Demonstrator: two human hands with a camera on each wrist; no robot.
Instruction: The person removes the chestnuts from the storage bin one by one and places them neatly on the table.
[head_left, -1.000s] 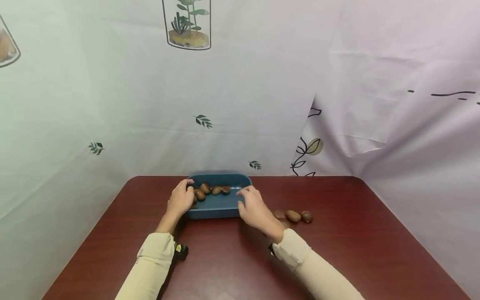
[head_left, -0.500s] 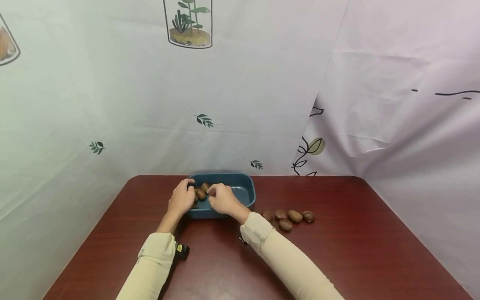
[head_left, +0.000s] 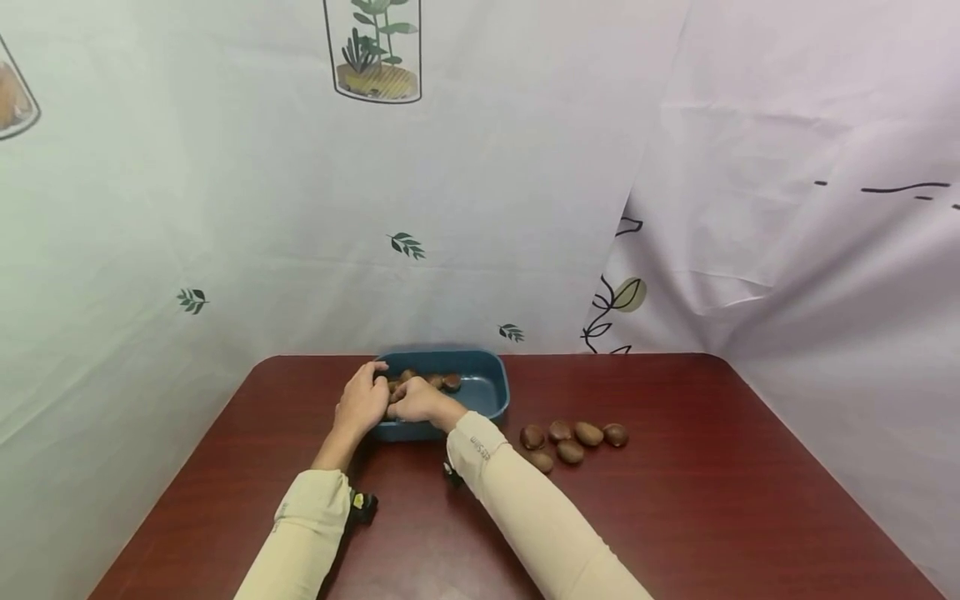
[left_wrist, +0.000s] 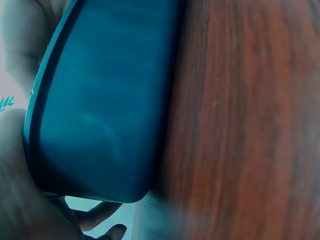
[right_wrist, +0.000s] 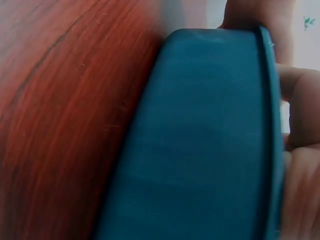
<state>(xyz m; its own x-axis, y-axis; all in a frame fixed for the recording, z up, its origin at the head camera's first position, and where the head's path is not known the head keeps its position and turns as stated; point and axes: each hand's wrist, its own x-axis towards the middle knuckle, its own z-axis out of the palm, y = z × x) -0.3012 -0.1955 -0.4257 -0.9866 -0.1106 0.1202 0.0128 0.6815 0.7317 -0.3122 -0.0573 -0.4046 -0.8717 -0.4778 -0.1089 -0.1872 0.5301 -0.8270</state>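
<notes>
A blue rectangular tray (head_left: 483,398) stands near the table's far edge, with several brown chestnuts (head_left: 452,382) inside, mostly toward its left half. My left hand (head_left: 362,400) grips the tray's left end; in the left wrist view the palm and fingers wrap round the corner of its blue wall (left_wrist: 100,110). Reaching over the near rim, my right hand (head_left: 420,402) is down among the chestnuts at the left end, fingers bent and close to the left hand. I cannot tell whether its fingertips hold a chestnut. In the right wrist view, the tray wall hides much of that hand.
Several more chestnuts (head_left: 588,433) lie loose on the dark red table (head_left: 712,500), right of the tray and beside the right forearm. A white printed cloth (head_left: 480,208) hangs behind the table and along both sides.
My right hand has moved left from the tray's right end, across it, to the chestnuts at the left. The left hand has stayed on the tray. The loose chestnuts are now uncovered.
</notes>
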